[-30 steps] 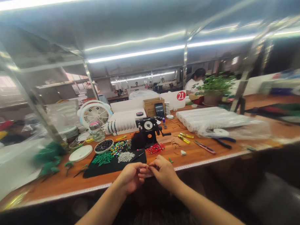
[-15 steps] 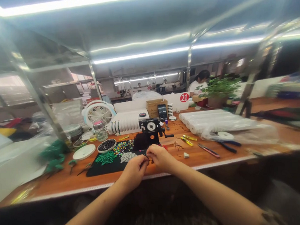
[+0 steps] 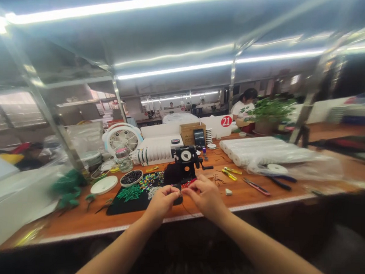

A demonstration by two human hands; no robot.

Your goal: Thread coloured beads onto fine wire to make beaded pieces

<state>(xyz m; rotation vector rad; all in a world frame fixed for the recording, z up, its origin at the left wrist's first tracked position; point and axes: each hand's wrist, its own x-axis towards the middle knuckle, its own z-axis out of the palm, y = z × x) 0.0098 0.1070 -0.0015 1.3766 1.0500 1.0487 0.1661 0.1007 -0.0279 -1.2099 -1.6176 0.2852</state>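
Close together over the front of the bench are my left hand (image 3: 160, 202) and my right hand (image 3: 207, 196). Thumb and forefinger of my left hand pinch a small piece at the end of a thin dark cord (image 3: 184, 207), which hangs between the hands. The fingertips of my right hand are pressed together beside it; what they hold is too small to make out. Just behind stands a black hand-cranked machine (image 3: 186, 159) with a round dial. Left of my hands, a black mat (image 3: 117, 206) carries green pieces (image 3: 131, 192), silver beads (image 3: 153, 192) and multicoloured beads (image 3: 151, 180).
A bowl of black beads (image 3: 131, 177) and a white lid (image 3: 104, 185) lie left. To the right are yellow-handled tools (image 3: 230, 173), a utility knife (image 3: 257, 186), dark pliers (image 3: 279, 180) and wrapped white rolls (image 3: 260, 151). A fan (image 3: 124, 139) stands behind; a person (image 3: 243, 105) sits beyond.
My right hand has drawn slightly right and its fingers have spread a little from the left hand. The left hand has tilted up. The cord now shows hanging between them.
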